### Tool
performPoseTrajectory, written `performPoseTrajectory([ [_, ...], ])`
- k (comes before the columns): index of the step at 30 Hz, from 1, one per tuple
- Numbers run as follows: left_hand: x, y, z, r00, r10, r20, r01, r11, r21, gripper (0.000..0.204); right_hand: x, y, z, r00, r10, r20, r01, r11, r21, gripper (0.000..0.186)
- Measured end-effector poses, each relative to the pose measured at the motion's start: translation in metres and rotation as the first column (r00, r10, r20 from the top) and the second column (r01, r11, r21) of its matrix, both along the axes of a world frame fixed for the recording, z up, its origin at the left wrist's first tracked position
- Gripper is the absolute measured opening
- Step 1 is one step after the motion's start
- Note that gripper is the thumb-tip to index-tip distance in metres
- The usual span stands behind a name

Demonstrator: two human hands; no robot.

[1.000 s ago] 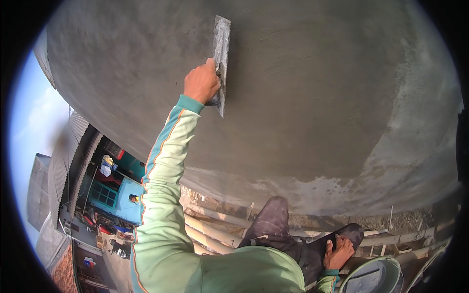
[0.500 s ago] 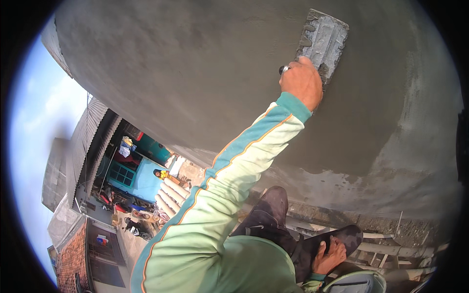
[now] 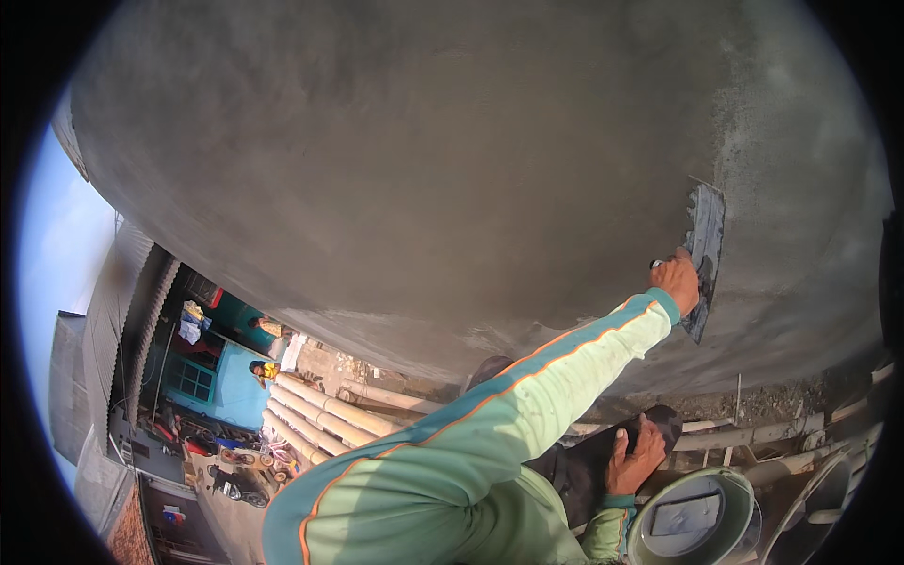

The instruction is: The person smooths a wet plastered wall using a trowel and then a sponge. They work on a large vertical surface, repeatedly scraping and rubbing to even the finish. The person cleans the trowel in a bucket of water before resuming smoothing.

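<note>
My left hand [image 3: 677, 280] grips a flat steel plastering trowel [image 3: 704, 254], its blade smeared with grey mortar. Seen nearly edge-on, the blade is at the wall [image 3: 424, 179], by the border between darker, wet-looking plaster and a lighter grey area. The fingers close around the handle, which is mostly hidden by the hand. Lower down, my right hand [image 3: 637, 459] lies with fingers spread on my dark-trousered knee [image 3: 664, 426], holding nothing. Beside it stands a pale green bucket [image 3: 643, 541] with a grey rectangular piece [image 3: 686, 516] inside.
Bamboo poles [image 3: 325, 411] run out at the lower left, and more poles [image 3: 753, 435] lie below the wall at right. A second round container [image 3: 808, 513] is cut off at lower right. Far below are a person in yellow [image 3: 267, 370], a motorbike [image 3: 235, 487] and a blue house [image 3: 231, 391].
My left hand has carried the trowel right and downward over the wall, and the blade has turned more edge-on. The view has shifted, showing more of the bucket. My right hand stays on the knee.
</note>
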State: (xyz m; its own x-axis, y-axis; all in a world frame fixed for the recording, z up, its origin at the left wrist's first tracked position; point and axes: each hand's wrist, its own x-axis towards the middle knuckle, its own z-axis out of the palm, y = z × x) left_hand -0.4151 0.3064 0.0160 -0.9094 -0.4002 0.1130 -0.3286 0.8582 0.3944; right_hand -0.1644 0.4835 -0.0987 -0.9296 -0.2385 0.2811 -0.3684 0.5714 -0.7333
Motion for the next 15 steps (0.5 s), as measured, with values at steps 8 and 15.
performPoseTrajectory([
  [8,0.124,-0.015,-0.031,0.931,-0.113,0.347,-0.115,0.811,0.574,0.055,-0.077,-0.081,0.028,0.997,-0.071,-0.025,0.049,0.867,-0.495,0.062],
  [15,0.174,-0.071,-0.036,0.926,-0.36,0.114,0.12,0.567,0.815,0.071,-0.085,-0.167,-0.004,0.977,-0.184,0.105,0.208,0.74,-0.64,0.057],
])
